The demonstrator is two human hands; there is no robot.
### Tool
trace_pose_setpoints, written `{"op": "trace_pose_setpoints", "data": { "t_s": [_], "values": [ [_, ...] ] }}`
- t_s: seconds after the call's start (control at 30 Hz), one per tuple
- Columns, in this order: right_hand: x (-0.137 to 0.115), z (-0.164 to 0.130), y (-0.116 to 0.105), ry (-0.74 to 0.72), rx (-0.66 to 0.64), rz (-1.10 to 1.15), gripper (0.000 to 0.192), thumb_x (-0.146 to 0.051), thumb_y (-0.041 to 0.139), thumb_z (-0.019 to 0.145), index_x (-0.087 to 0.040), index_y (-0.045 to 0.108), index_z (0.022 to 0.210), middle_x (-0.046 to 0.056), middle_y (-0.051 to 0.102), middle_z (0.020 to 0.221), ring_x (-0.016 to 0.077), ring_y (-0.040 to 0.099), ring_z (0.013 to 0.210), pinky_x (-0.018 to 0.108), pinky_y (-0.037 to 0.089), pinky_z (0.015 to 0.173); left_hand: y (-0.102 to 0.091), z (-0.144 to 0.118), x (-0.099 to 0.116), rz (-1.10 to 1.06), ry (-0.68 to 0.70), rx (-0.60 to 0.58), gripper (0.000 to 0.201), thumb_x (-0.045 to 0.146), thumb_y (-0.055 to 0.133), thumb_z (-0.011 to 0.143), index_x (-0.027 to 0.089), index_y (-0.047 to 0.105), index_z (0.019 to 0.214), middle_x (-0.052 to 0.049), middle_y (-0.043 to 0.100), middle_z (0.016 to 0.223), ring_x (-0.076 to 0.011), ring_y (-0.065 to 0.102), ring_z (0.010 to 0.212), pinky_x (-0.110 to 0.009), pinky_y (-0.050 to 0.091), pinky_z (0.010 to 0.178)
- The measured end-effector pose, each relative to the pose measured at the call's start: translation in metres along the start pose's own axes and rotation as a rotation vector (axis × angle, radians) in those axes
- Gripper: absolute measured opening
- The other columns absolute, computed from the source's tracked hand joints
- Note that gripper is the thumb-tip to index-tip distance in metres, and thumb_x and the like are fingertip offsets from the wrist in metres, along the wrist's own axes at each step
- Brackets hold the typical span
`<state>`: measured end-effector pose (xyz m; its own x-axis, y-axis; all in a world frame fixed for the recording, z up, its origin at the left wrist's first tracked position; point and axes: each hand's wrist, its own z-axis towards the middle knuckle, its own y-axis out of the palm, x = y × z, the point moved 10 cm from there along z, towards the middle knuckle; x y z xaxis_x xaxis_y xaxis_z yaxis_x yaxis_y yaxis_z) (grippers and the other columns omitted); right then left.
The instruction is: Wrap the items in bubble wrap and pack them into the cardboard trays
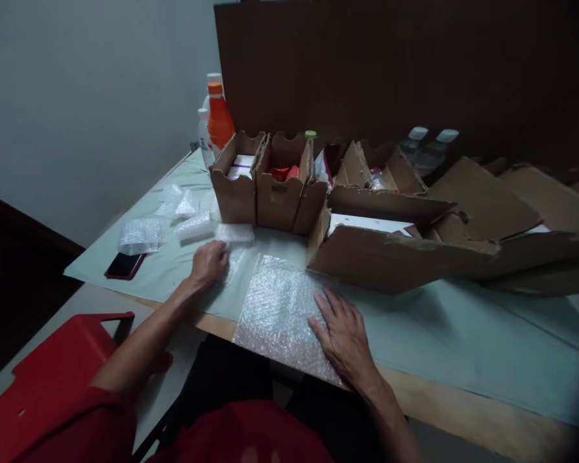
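A flat sheet of bubble wrap (280, 302) lies on the table, its near end reaching over the front edge. My right hand (345, 334) rests open on the right side of this sheet, fingers stretched out. To the left, my left hand (211, 262) is closed, fingers curled down beside another bubble wrap piece (234, 263). What those fingers hold, if anything, is hidden. Just beyond that hand lies a rolled bubble-wrapped bundle (235, 233). More bubble-wrapped bundles (194, 227) and a wrapped packet (142, 235) are spread farther left.
A phone (125, 265) lies near the left table edge. Cardboard bins (278, 202) with packaged items line the back, and a long cardboard box (390, 263) stands at the right. Bottles (219, 119) rise behind. A red plastic stool (62, 373) is at the lower left.
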<state>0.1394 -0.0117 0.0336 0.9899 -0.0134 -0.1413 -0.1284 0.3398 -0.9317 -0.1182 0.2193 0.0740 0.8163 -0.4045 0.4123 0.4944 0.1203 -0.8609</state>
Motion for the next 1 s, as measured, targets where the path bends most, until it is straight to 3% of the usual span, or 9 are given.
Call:
{"op": "trace_pose_setpoints", "data": {
  "t_s": [0.13,0.27,0.4,0.5,0.63,0.77,0.83,0.9,1.0],
  "values": [
    [0.001,0.000,0.000,-0.015,0.009,-0.035,0.050,-0.044,0.037,0.105,-0.018,0.053,0.145,0.013,0.055,0.148,0.0305,0.051,0.133,0.050,0.040,0.108,-0.035,-0.004,-0.003,-0.054,0.032,0.132,0.023,0.031,0.052,0.089,0.019,0.069,0.099,-0.009,0.074,0.099,-0.0230,0.068,0.094,-0.033,0.050,0.088],
    [-0.001,0.001,-0.003,-0.035,0.020,-0.045,0.050,-0.043,0.039,0.105,-0.017,0.055,0.144,0.014,0.056,0.148,0.0305,0.052,0.131,0.048,0.042,0.106,-0.088,0.024,-0.057,-0.006,-0.177,0.322,0.033,0.036,0.047,0.092,0.015,0.068,0.107,-0.010,0.074,0.103,-0.0228,0.067,0.095,-0.033,0.050,0.090],
    [-0.002,0.002,-0.006,-0.053,0.050,-0.061,0.050,-0.044,0.038,0.105,-0.016,0.056,0.142,0.015,0.057,0.146,0.0307,0.053,0.129,0.047,0.042,0.105,-0.100,0.059,-0.115,0.123,-0.414,0.227,0.033,0.030,0.055,0.086,0.012,0.069,0.110,-0.015,0.072,0.104,-0.0300,0.066,0.102,-0.042,0.050,0.094],
    [-0.003,0.002,-0.005,-0.056,0.059,-0.043,0.049,-0.044,0.038,0.105,-0.016,0.056,0.142,0.014,0.057,0.146,0.0304,0.054,0.129,0.047,0.041,0.105,-0.107,0.057,-0.124,0.178,-0.443,0.261,0.050,0.030,0.063,0.081,0.005,0.062,0.126,-0.027,0.059,0.132,-0.0415,0.053,0.127,-0.056,0.041,0.107],
    [-0.001,0.002,-0.001,-0.018,0.017,-0.026,0.050,-0.044,0.041,0.104,-0.017,0.055,0.144,0.015,0.056,0.147,0.0313,0.053,0.130,0.049,0.041,0.107,-0.089,0.021,-0.057,0.191,-0.150,0.285,0.057,0.033,0.060,0.088,0.011,0.051,0.140,-0.024,0.041,0.153,-0.0402,0.038,0.143,-0.058,0.031,0.118],
    [-0.004,0.002,-0.002,0.009,-0.065,-0.022,0.049,-0.042,0.048,0.102,-0.018,0.054,0.145,0.014,0.054,0.149,0.0321,0.051,0.133,0.050,0.039,0.110,-0.009,-0.045,0.084,0.045,0.501,-0.065,0.044,0.037,0.053,0.097,0.021,0.054,0.137,-0.015,0.040,0.159,-0.0317,0.036,0.148,-0.051,0.034,0.119],
    [-0.008,0.002,-0.006,0.031,-0.098,-0.025,0.049,-0.041,0.051,0.102,-0.016,0.055,0.144,0.015,0.052,0.151,0.0327,0.049,0.135,0.050,0.038,0.111,0.026,-0.079,0.137,0.021,0.692,-0.231,0.048,0.039,0.052,0.098,0.019,0.051,0.142,-0.016,0.038,0.161,-0.0314,0.032,0.151,-0.050,0.032,0.121],
    [-0.013,0.005,-0.012,0.060,-0.106,-0.032,0.048,-0.041,0.053,0.101,-0.016,0.057,0.142,0.016,0.050,0.153,0.0340,0.045,0.138,0.051,0.037,0.112,0.055,-0.099,0.166,0.046,0.764,-0.353,0.054,0.042,0.050,0.099,0.015,0.047,0.146,-0.018,0.038,0.162,-0.0326,0.030,0.152,-0.051,0.029,0.122],
    [-0.028,0.014,-0.014,0.047,-0.113,-0.017,0.051,-0.043,0.052,0.101,-0.017,0.054,0.145,0.015,0.044,0.158,0.0335,0.038,0.145,0.051,0.034,0.115,0.084,-0.108,0.175,0.118,0.757,-0.446,0.061,0.047,0.045,0.101,0.012,0.041,0.151,-0.020,0.035,0.163,-0.0340,0.028,0.154,-0.053,0.023,0.124]
  ]
}}
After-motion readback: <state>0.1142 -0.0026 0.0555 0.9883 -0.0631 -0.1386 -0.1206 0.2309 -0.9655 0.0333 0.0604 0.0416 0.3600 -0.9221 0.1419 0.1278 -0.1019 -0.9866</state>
